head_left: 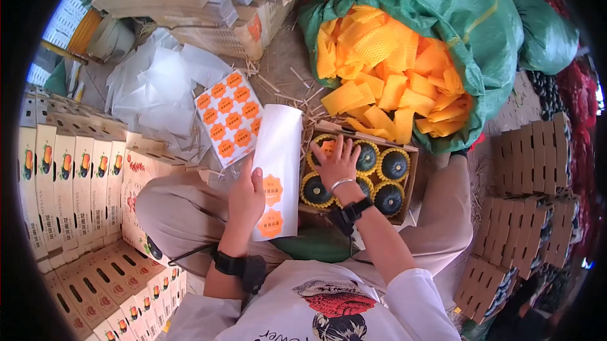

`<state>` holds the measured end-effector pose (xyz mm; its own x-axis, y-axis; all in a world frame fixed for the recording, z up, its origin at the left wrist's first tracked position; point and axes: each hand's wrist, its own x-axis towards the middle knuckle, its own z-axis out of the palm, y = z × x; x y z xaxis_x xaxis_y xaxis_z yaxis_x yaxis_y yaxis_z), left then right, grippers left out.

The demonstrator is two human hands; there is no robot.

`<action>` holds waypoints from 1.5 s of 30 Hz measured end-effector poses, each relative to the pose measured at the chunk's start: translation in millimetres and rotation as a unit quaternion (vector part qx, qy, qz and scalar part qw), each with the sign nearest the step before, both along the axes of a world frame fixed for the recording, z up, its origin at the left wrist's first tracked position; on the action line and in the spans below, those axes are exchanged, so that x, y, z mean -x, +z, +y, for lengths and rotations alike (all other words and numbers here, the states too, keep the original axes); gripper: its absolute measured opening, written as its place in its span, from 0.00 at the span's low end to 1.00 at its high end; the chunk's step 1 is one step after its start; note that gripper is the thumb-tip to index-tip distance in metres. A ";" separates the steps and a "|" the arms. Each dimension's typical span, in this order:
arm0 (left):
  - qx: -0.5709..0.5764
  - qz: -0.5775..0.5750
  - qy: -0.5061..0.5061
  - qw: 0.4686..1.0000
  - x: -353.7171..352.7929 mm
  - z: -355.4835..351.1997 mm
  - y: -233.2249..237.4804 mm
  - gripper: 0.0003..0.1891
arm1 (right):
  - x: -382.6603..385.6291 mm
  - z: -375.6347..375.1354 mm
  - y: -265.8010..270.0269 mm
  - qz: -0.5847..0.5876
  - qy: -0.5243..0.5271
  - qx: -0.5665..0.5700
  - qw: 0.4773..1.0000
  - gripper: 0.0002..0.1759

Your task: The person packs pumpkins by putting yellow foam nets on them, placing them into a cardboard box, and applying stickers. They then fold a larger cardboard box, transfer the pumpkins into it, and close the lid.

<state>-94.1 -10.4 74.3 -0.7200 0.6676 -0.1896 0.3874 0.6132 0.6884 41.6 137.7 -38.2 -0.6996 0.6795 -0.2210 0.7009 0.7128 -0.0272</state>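
Observation:
My left hand [244,194] grips a white sticker sheet [282,145] by its left edge, with orange labels left near its bottom. Over an open cardboard box [410,184] my right hand [339,165] lies with its fingers spread, at an orange label [327,147] on the upper-left pumpkin. Several dark green pumpkins [388,198] sit in the box, each ringed by a yellow foam net [405,165]. My right hand partly hides the pumpkins on the left and in the middle.
A fuller sticker sheet [229,118] lies left of the box, beside crumpled white paper [152,78]. A green sack [499,43] of orange-yellow foam nets [395,50] stands beyond. Printed cartons [63,183] line the left; stacked boxes [528,154] stand at right.

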 end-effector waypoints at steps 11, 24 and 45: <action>-0.150 -0.189 -0.122 0.963 -47.2 -0.2 9.9 0.31 | -41.7 -90.0 114.6 0.399 0.020 0.249 0.882 0.25; -0.071 -0.202 -0.271 0.938 -56.0 -13.5 32.3 0.41 | -61.5 -80.5 115.8 0.324 0.076 0.183 0.925 0.21; -0.014 -0.034 -0.048 0.998 -6.6 -20.8 -19.1 0.16 | -82.9 39.2 -22.6 0.196 -0.055 -0.112 0.973 0.02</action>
<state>-87.6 -31.2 55.2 -0.6388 0.7384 -0.2162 0.3954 0.5561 0.7311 124.5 176.8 -60.8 -0.6214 0.7548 0.2103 0.7396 0.6536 -0.1606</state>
